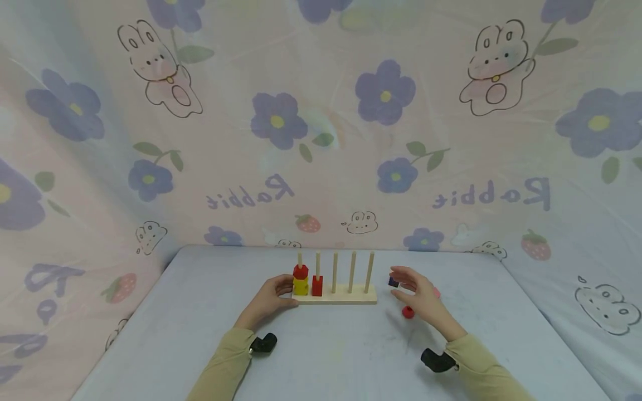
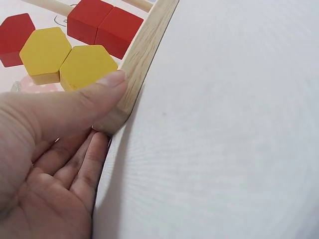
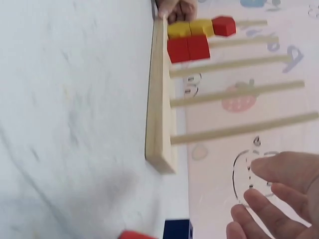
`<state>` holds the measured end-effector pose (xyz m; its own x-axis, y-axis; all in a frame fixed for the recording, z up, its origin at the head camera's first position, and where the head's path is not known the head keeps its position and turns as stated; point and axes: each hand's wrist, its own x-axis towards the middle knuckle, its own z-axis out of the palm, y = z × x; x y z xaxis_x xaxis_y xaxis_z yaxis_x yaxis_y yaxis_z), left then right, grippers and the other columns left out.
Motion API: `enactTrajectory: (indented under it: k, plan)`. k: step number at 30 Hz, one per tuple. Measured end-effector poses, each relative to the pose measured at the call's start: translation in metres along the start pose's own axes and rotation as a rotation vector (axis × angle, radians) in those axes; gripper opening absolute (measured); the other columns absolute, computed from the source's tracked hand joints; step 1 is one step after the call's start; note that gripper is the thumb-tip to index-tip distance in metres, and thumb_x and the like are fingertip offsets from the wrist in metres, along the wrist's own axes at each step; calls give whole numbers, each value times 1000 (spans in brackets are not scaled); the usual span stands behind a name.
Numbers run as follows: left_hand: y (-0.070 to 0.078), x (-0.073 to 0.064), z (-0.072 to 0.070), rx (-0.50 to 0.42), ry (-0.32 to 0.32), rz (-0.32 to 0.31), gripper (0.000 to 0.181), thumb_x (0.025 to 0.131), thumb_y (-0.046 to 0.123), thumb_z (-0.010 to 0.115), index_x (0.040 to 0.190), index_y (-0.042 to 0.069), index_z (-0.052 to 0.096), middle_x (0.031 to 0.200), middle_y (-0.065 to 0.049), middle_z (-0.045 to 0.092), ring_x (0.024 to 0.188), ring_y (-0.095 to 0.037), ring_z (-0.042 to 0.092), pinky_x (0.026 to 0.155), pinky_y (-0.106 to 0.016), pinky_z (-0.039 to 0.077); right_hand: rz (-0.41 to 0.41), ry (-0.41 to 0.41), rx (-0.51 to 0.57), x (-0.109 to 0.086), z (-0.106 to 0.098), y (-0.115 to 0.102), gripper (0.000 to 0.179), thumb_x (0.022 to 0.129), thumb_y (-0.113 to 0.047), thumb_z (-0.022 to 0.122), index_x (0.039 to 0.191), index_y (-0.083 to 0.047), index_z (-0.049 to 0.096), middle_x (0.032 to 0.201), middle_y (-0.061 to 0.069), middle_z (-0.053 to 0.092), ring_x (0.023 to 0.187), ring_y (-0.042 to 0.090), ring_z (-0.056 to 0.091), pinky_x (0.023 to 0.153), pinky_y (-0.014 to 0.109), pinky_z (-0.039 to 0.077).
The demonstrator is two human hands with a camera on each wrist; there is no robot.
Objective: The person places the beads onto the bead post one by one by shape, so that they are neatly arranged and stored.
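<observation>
A wooden peg stand (image 1: 346,299) with several upright pegs is on the table. My left hand (image 1: 268,298) grips its left end, the thumb (image 2: 107,87) on the front of the base and the fingers behind. On the leftmost peg, a red hexagonal block (image 1: 301,272) sits above two yellow hexagonal blocks (image 2: 46,52). The peg beside it carries two red square blocks (image 3: 188,48). Right of the stand, my right hand (image 1: 418,292) hovers with fingers apart and holds nothing. A dark blue block (image 3: 177,230) lies near its fingertips.
A red block (image 1: 408,312) lies on the white table (image 1: 331,356) below my right hand. Something pink (image 1: 437,292) shows partly behind that hand. A patterned cloth (image 1: 331,167) hangs behind the table's far edge.
</observation>
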<state>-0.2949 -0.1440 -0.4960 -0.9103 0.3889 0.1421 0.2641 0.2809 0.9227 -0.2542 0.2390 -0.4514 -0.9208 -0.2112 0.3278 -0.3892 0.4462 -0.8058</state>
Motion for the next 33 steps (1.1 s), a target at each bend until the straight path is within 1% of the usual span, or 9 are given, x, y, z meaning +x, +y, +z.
enactTrajectory:
  k: [3, 5, 9, 12, 14, 21, 25, 29, 33]
  plan:
    - [7, -2, 0, -4, -4, 2, 58, 76, -8, 75, 128, -11, 49, 127, -28, 52, 115, -42, 53, 99, -50, 44, 16, -5, -29, 7, -6, 8, 49, 84, 4, 69, 130, 4, 51, 122, 25, 58, 114, 40, 54, 98, 53, 43]
    - [3, 0, 0, -4, 2, -8, 58, 76, -7, 75, 128, -10, 49, 127, -27, 53, 115, -41, 54, 99, -49, 44, 24, -9, -40, 12, -9, 14, 49, 85, 5, 68, 130, 5, 50, 122, 27, 57, 114, 41, 53, 98, 54, 42]
    - [-12, 5, 2, 9, 16, -37, 60, 77, -3, 77, 130, -5, 50, 129, -23, 53, 115, -35, 55, 99, -42, 45, 43, -11, -73, 21, -12, 28, 47, 85, 5, 68, 129, 6, 52, 122, 27, 57, 113, 43, 53, 98, 57, 42]
    - [-15, 7, 2, 25, 19, -39, 60, 77, -2, 77, 130, -4, 50, 129, -21, 54, 115, -33, 56, 99, -40, 46, 58, -20, -119, 27, -12, 37, 46, 85, 3, 69, 128, 4, 53, 121, 25, 59, 112, 42, 54, 98, 57, 42]
    - [-13, 6, 2, 22, 22, -38, 60, 77, -4, 76, 130, -5, 50, 129, -22, 54, 115, -34, 56, 99, -41, 46, 70, -30, -144, 31, -12, 42, 46, 85, 1, 69, 128, 4, 53, 121, 24, 60, 112, 42, 54, 98, 56, 42]
    - [14, -3, 1, 11, 16, -52, 56, 77, -7, 75, 128, -9, 50, 127, -26, 53, 115, -39, 54, 99, -47, 44, 103, -76, -172, 40, -12, 51, 45, 85, 0, 69, 126, 6, 54, 120, 23, 60, 112, 39, 56, 97, 54, 44]
    - [19, -5, 0, 18, 16, -54, 56, 78, -6, 75, 128, -9, 50, 128, -26, 53, 116, -39, 54, 100, -46, 44, 95, -98, -168, 43, -11, 54, 42, 83, 3, 69, 123, 7, 56, 117, 24, 61, 110, 39, 57, 94, 53, 46]
    - [19, -5, 0, 13, 18, -60, 57, 78, -5, 75, 129, -8, 50, 128, -25, 53, 117, -38, 53, 100, -45, 44, 89, -114, -189, 45, -10, 57, 41, 82, 5, 68, 122, 8, 57, 117, 24, 61, 109, 39, 58, 91, 52, 49]
    - [17, -4, -1, 11, 13, -56, 57, 78, -5, 75, 129, -8, 50, 128, -25, 53, 117, -38, 53, 100, -45, 44, 110, -124, -210, 46, -8, 59, 39, 80, 8, 68, 118, 8, 59, 116, 24, 61, 104, 39, 59, 88, 50, 51]
